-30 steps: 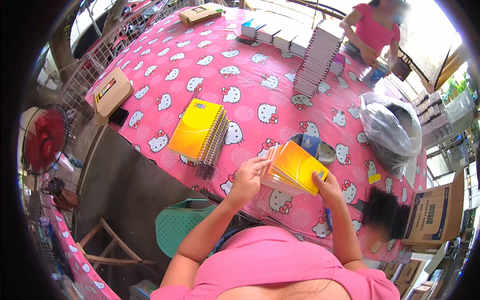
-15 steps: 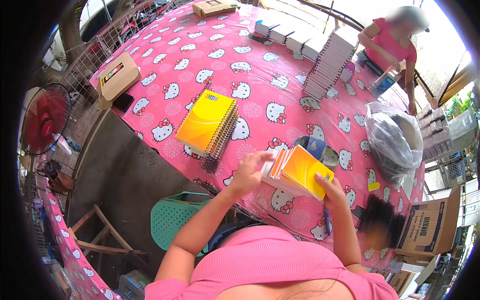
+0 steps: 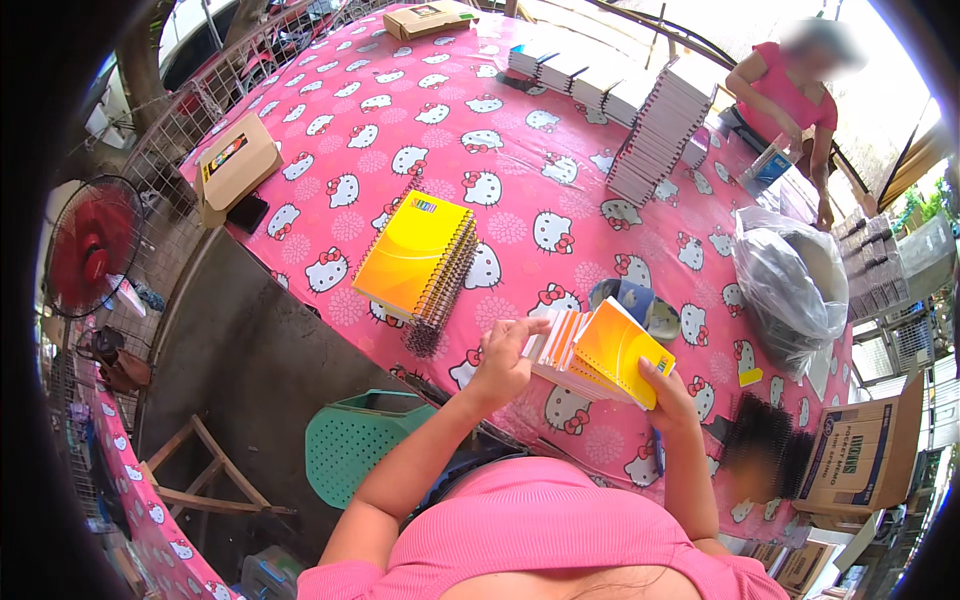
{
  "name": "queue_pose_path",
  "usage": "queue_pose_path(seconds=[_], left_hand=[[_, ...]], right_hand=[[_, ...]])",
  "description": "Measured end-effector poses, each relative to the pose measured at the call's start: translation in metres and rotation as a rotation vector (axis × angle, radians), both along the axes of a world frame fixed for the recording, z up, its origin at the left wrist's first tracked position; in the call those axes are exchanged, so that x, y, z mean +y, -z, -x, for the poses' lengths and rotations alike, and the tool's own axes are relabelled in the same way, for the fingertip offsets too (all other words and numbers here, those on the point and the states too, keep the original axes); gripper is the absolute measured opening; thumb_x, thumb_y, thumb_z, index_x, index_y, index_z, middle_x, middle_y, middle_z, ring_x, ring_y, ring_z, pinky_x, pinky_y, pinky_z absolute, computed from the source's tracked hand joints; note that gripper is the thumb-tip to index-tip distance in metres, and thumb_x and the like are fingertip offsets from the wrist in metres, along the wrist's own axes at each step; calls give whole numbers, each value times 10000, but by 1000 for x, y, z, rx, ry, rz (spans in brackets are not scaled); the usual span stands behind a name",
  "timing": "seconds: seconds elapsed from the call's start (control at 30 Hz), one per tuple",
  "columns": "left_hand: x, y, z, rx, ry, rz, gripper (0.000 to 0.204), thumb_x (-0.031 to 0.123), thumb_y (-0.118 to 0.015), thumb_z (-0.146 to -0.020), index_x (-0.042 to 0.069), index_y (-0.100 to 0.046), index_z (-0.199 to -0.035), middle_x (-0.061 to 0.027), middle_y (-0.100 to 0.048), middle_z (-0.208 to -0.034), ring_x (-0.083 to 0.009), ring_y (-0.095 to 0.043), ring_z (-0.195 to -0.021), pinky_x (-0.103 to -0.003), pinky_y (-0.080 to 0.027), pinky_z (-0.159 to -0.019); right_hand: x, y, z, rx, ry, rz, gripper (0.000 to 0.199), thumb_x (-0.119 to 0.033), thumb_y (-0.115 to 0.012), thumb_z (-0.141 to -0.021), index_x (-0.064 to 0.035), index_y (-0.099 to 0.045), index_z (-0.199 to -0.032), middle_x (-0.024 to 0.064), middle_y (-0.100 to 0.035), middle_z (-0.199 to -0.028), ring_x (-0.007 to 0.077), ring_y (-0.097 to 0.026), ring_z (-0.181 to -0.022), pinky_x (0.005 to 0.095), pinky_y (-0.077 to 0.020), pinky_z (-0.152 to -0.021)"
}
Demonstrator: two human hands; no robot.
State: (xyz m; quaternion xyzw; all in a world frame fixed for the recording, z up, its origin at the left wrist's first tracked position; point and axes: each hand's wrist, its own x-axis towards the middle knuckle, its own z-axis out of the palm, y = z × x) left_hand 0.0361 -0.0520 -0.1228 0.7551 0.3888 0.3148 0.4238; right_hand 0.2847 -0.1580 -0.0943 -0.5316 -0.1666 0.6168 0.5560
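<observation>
A fanned stack of unbound notebooks (image 3: 618,352), with yellow-orange covers and punched edges, lies tilted before me over the table. My right hand (image 3: 668,395) grips its right end, thumb on top of the front cover. At the stack's left end is my left hand (image 3: 503,365), its index finger stretched out to the white page edges and the other fingers loosely bent, gripping nothing. To the left stands a pile of yellow notebooks (image 3: 418,255) with dark wire coils along one side. A blue patterned object (image 3: 630,297) sits just behind the stack, partly hidden.
Pink patterned cloth covers the table (image 3: 520,235). Tall stacks of coil-edged notebooks (image 3: 660,135) stand toward the back. At right are a clear plastic bag (image 3: 790,290), black coils (image 3: 765,440) and a cardboard box (image 3: 850,455). A co-worker (image 3: 785,100) handles books at the far right.
The stack has spread wider, showing more layers at its left side. My left hand's index finger has come down against the page edges. The right hand keeps its grip.
</observation>
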Motion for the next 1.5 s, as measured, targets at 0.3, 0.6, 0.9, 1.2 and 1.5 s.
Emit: queue_pose_path(seconds=[0.3,0.6,0.9,1.2,1.5], left_hand=[[7,0,-1,43,135,-29,683,-69,-439,-653,129,-485,-1305,-14,-592,-1250,-227,-426,-1125,-394,-199,-1017],[5,-2,-1,51,113,-139,620,-89,-465,-686,140,-555,-1255,-62,-606,-1071,-236,-448,-1069,-388,-231,-960],[1,-8,-3,145,112,-256,579,-78,-483,-695,126,-579,-1229,-74,-595,-1013,-238,-458,-1048,-400,-240,-954],[-2,-8,-5,225,145,-218,593,-49,-485,-699,121,-519,-1267,-36,-626,-1122,-235,-448,-1077,-429,-193,-993],[8,-8,0,234,199,-170,620,-32,-466,-736,102,-388,-1336,-20,-612,-1229,-240,-437,-1178,-450,-200,-1022]], right_hand=[[-10,8,-15,109,62,21,418,-155,-672,-849,-4,-516,-1206,108,-630,-1087,193,-641,-946,343,-530,-797],[-22,5,-14,3,86,-27,405,-152,-665,-852,2,-517,-1196,107,-629,-1084,199,-642,-953,339,-523,-821],[-18,11,-8,105,111,-85,419,-151,-669,-836,6,-508,-1189,105,-625,-1062,202,-641,-936,340,-528,-805],[-8,1,6,105,128,-89,422,-148,-685,-824,1,-509,-1179,103,-624,-1052,193,-638,-936,330,-533,-804],[-10,-11,12,-12,95,-113,389,-127,-701,-809,-3,-528,-1135,89,-636,-1009,180,-660,-858,320,-557,-727]])
